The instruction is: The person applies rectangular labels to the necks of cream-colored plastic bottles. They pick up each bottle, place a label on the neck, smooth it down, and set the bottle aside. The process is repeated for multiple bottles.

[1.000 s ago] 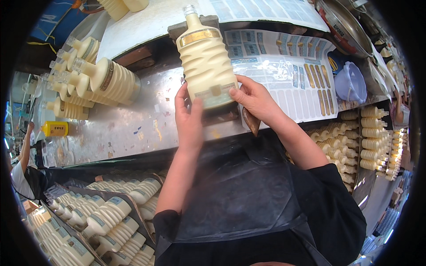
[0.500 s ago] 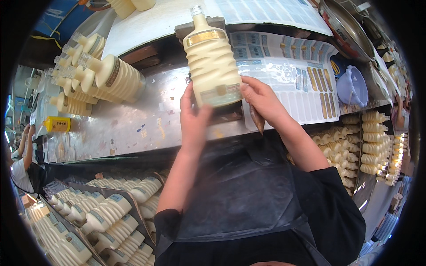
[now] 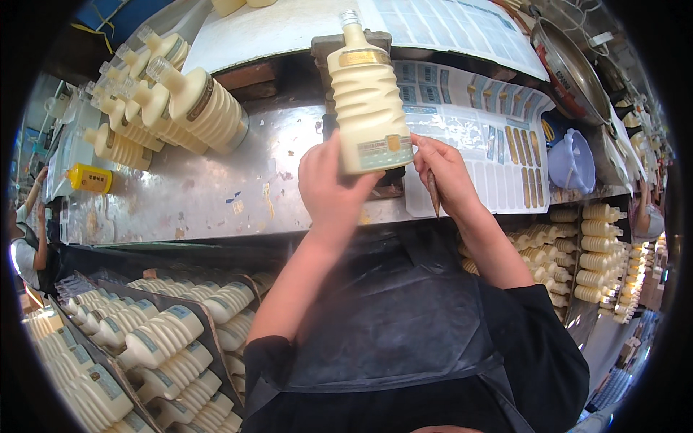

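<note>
Head view: cream bottle (image 3: 367,101), gold label (image 3: 359,57) above, grey label (image 3: 375,149) below.

Your bottle (image 3: 367,94) is between your left hand (image 3: 336,177) and right hand (image 3: 446,173), with the block (image 3: 324,50) behind it. On the bench (image 3: 195,195) to your left is the bottle group (image 3: 209,112); beside it, a container (image 3: 90,178). To your right are the label sheet (image 3: 480,133), then the bucket (image 3: 572,162), with the pan (image 3: 574,72) behind.
</note>
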